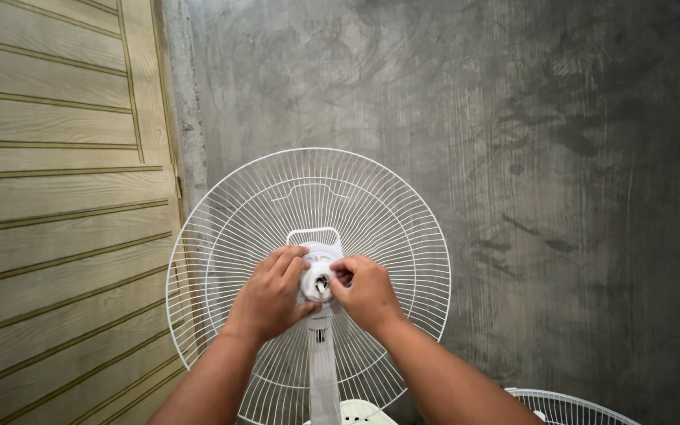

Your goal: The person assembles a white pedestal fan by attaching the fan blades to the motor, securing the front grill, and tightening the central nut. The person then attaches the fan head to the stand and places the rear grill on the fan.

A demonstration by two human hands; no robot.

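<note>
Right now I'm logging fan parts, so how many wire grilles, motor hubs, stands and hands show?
Wire grilles: 2, the mounted grille and the loose grille
Motor hub: 1
Stand pole: 1
Hands: 2, left hand and right hand
Total: 6

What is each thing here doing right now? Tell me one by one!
Fan guard: white wire, upright on its stand, no blades on it.
Motor hub: at the guard's middle, shaft showing, both hands on it.
Left hand: fingers wrapped on the hub's left side.
Right hand: fingers pinching at the hub by the shaft.
Second guard: lying low at bottom right, apart from the fan.
Door: shut, as far as shows.
</note>
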